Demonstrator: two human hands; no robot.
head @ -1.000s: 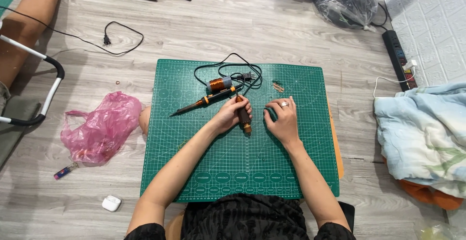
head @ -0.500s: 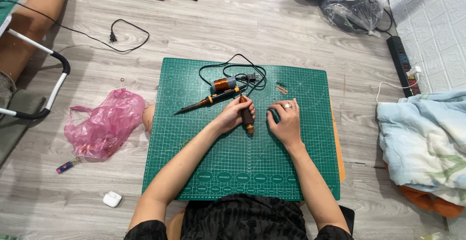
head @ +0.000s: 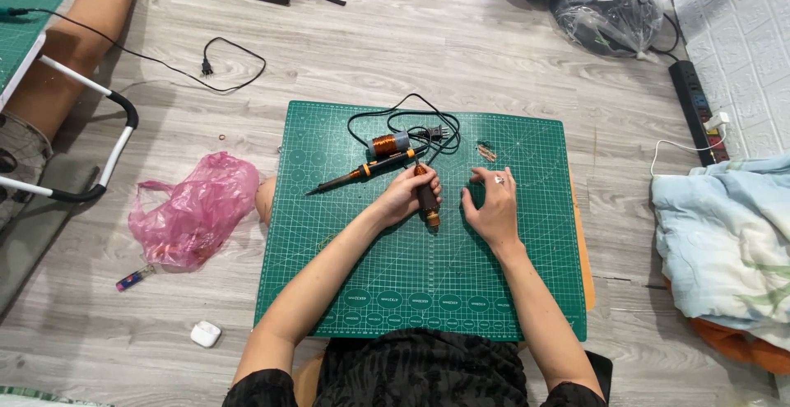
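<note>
A green cutting mat [head: 329, 292] lies on the wood floor in front of me. My left hand [head: 405, 195] grips a short brown-handled tool [head: 428, 205] that points toward me, its tip down on the mat. My right hand [head: 492, 208], with a ring on one finger, rests on the mat just right of the tool; its fingers are curled and apart, and I see nothing in them. Behind my left hand lie a black-and-orange soldering iron [head: 362, 172], a spool of copper wire [head: 385, 144] and a looped black cord [head: 411, 115].
A pink plastic bag [head: 193, 218] and a white earbud case [head: 206, 334] lie left of the mat. Another person's leg [head: 74, 45] and a white tube frame [head: 107, 152] are at far left. A blanket [head: 724, 242] and a power strip [head: 695, 111] are at right.
The view has drifted a little. My left hand keeps its grip on the tool, and my right hand has eased slightly rightward from it.
</note>
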